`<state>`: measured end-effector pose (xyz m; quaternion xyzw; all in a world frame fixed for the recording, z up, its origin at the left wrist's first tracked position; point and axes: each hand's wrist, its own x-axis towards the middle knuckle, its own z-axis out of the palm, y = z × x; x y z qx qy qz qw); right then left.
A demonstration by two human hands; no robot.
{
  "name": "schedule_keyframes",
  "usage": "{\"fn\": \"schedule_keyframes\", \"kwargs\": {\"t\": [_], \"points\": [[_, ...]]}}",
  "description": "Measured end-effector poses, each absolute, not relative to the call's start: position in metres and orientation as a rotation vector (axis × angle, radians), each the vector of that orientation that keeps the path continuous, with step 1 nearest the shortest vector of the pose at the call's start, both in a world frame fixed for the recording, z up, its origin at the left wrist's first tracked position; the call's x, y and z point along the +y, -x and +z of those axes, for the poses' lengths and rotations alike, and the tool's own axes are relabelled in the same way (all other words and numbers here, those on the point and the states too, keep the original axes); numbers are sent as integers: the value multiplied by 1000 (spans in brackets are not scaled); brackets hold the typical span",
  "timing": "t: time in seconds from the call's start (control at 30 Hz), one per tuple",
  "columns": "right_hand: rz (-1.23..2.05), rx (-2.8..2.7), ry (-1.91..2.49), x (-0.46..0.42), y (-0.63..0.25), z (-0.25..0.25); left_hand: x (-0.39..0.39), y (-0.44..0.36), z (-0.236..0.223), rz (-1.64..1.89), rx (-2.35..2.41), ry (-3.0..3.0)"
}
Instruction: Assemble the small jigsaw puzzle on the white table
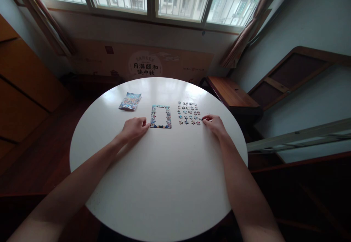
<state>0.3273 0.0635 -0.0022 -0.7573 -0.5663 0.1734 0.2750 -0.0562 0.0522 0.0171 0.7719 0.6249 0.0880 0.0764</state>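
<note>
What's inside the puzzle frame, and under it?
White tabletop shows through the middle of the puzzle frame; anything beneath the frame itself is covered, so I can't tell.

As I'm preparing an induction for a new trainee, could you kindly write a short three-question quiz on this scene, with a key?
1. True or false: the inside of the puzzle border is completely filled with pieces.
2. Fill in the gap: as the camera sees it, the colourful packet lies to the ____ of the border.
3. Which is nearest to the person's right hand?
A) the packet
B) the border
C) the loose pieces

Key:
1. False; the white tabletop shows through its opening.
2. left
3. C; the fingertips are at the right edge of the group.
</note>
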Motion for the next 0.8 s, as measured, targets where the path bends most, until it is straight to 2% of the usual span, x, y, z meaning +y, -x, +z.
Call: {"fn": "schedule_keyframes", "kwargs": {"t": [0.8], "points": [[449,-1519,2025,62,-325,0,51,56,18,297,1858,-2308]]}}
